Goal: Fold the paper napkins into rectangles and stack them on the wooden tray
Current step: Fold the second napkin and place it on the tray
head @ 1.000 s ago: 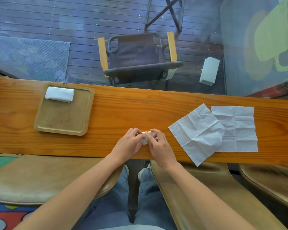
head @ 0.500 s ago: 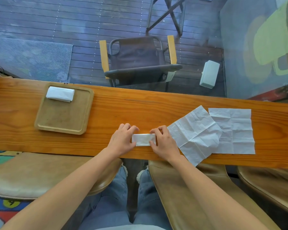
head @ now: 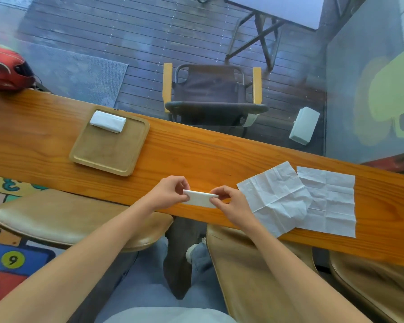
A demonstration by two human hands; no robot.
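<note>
A folded white napkin (head: pixel 200 198), a narrow rectangle, is held just above the near edge of the wooden counter (head: pixel 196 155). My left hand (head: pixel 170 192) pinches its left end and my right hand (head: pixel 230 202) pinches its right end. The square wooden tray (head: pixel 103 157) lies to the left on the counter, with one folded napkin (head: pixel 107 121) at its far edge. Two unfolded creased napkins lie to the right, one (head: pixel 274 197) overlapping the other (head: pixel 331 201).
A red helmet (head: pixel 6 71) rests at the counter's far left end. Tan stool seats (head: pixel 79 220) sit below the counter's near edge. Beyond a glass pane are a chair (head: pixel 210 94), decking and a white box (head: pixel 304 128).
The folded napkin went from pressed flat on the counter under both hands to lifted slightly, pinched at its two ends. The camera view tilted and shifted.
</note>
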